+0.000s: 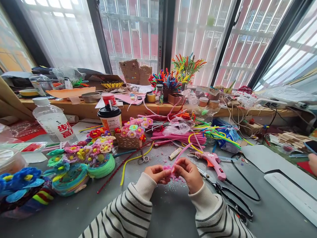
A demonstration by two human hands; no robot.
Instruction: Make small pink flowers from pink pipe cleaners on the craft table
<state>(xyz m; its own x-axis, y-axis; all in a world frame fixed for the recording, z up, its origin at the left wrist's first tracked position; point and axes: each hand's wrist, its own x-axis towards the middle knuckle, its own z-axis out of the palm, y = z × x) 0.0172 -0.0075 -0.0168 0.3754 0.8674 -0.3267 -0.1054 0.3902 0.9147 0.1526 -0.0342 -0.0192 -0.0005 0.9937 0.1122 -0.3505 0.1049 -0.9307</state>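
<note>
A pink pipe cleaner [182, 151] runs up and away from my fingers, its lower part bunched into a fluffy pink shape between both hands. My left hand [156, 174] pinches the left side of that bunch with thumb and forefinger. On the other side, my right hand [190, 174] grips the stem close to the bunch, fingers curled. Pink fluff and shiny bits lie on the grey table [170, 211] under my hands. Small scissors [143, 158] rest beyond my left hand. A pink glue gun [212, 162] and large black-handled scissors [223, 190] lie right of my right hand.
Pipe-cleaner flowers [74, 158] in colourful baskets fill the left side, near a water bottle [53, 122] and a lidded cup [110, 117]. Pink pipe-cleaner bundles [178, 138] lie ahead. The glue gun's black cable loops rightward. Another person's hand [313, 162] shows at the right edge.
</note>
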